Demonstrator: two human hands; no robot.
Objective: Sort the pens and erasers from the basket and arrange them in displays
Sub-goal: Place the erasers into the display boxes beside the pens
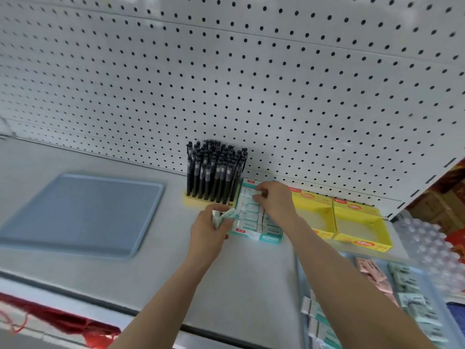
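Nearest you, at lower right, the basket point(300, 278) holds loose pink and green erasers point(407, 278). Further along the shelf point(251, 285), your left hand point(208, 230) is curled round a small bunch of wrapped erasers point(224, 215), just beside the green display box point(270, 238). Your right hand point(275, 201) reaches over that box, fingertips pinching a boxed eraser point(249, 196) in its far rows. Beyond, black pens point(216, 170) stand upright in a yellow holder point(192, 200) against the pegboard point(226, 84).

Left hand point(207, 231) grips erasers point(223, 215); right hand point(276, 200) pinches eraser point(251, 195) in teal box point(270, 239).
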